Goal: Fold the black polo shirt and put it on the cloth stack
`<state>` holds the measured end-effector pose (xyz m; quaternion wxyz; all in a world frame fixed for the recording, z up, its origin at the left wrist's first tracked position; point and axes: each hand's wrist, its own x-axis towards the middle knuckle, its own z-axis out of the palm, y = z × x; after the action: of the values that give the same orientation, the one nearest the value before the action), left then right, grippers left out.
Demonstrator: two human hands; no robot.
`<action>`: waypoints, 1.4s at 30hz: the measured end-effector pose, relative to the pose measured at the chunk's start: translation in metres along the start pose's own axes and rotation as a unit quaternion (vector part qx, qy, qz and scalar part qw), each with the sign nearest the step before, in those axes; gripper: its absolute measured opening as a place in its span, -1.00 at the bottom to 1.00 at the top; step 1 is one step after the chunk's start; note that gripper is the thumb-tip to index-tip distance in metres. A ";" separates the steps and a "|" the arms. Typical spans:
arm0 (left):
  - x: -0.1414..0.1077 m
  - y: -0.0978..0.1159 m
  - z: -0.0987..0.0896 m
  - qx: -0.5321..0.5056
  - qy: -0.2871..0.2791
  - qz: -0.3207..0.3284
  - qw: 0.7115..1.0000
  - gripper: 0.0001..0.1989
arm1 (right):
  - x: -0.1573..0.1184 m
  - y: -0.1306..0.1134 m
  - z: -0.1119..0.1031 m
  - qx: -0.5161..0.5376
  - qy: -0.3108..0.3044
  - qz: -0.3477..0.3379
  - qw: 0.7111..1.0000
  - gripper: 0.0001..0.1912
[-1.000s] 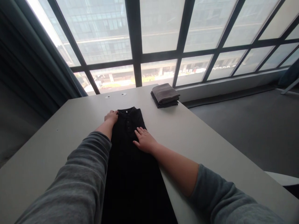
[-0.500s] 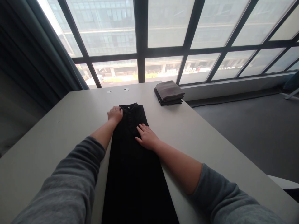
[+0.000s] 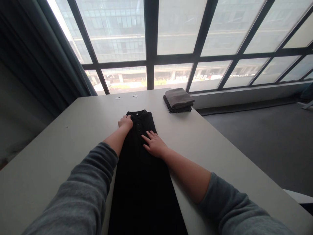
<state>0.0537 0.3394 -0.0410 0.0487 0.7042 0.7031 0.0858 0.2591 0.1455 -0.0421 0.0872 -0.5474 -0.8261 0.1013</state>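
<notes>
A black collared garment (image 3: 144,182) lies lengthwise on the white table (image 3: 205,153), folded narrow, its collar at the far end and a small label inside the neck. At the garment's upper left edge, beside the collar, my left hand (image 3: 126,122) has its fingers closed on the black fabric. My right hand (image 3: 154,143) rests flat on the garment's right side, below the collar, with fingers spread and nothing held.
Folded grey and dark cloths (image 3: 178,98) are stacked near the table's far right edge. Two round inserts sit in the tabletop at the back. Windows rise behind the table, and a dark curtain (image 3: 46,55) hangs at the left.
My left hand has shifted slightly to the right along the collar side, its fingers now over the garment's edge. The right hand stays on the fabric. The camera view has moved slightly.
</notes>
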 end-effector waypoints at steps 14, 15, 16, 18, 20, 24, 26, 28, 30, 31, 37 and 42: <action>0.047 -0.043 -0.021 0.018 -0.024 -0.019 0.999 -0.67 | -0.001 0.001 0.002 0.016 0.003 -0.006 1.000 -0.30; 0.047 -0.043 -0.020 0.014 -0.021 -0.026 0.999 -0.67 | -0.001 0.002 0.003 0.015 0.004 -0.007 1.000 -0.30; 0.046 -0.043 -0.020 0.009 -0.017 -0.031 0.999 -0.68 | 0.000 0.002 0.003 0.015 0.005 -0.008 1.000 -0.30; 0.043 -0.043 -0.018 -0.001 -0.005 -0.037 0.999 -0.68 | 0.000 0.002 0.003 0.010 0.003 -0.009 1.000 -0.30; 0.037 -0.040 -0.015 -0.008 0.019 -0.035 0.999 -0.66 | 0.000 0.002 0.002 0.006 0.000 -0.008 1.000 -0.30; 0.012 -0.031 -0.006 -0.012 0.061 0.000 0.998 -0.56 | 0.000 0.001 0.001 0.001 0.003 -0.009 1.000 -0.29; -0.003 -0.026 0.002 -0.013 0.053 0.031 0.998 -0.51 | -0.001 0.000 0.001 -0.001 0.004 -0.009 1.000 -0.29; -0.016 -0.022 0.011 -0.010 0.030 0.057 0.998 -0.44 | -0.001 0.000 0.001 -0.002 0.002 -0.008 1.000 -0.29; -0.026 -0.018 0.017 -0.002 0.005 0.072 0.997 -0.38 | 0.000 0.000 0.001 -0.003 0.001 -0.008 1.000 -0.30; -0.028 -0.016 0.019 0.003 -0.005 0.074 0.997 -0.35 | 0.000 0.000 0.001 -0.004 0.000 -0.008 1.000 -0.30; -0.034 0.000 0.020 0.023 -0.024 0.060 0.998 -0.28 | 0.001 0.001 0.000 -0.004 -0.002 -0.010 1.000 -0.30; -0.043 0.007 0.021 0.021 -0.020 0.067 0.997 -0.34 | 0.001 0.002 0.001 -0.003 -0.004 -0.013 1.000 -0.29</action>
<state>0.0649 0.2972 -0.0622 0.0421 0.7521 0.6549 0.0606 0.2597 0.1474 -0.0430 0.0832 -0.5364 -0.8338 0.1002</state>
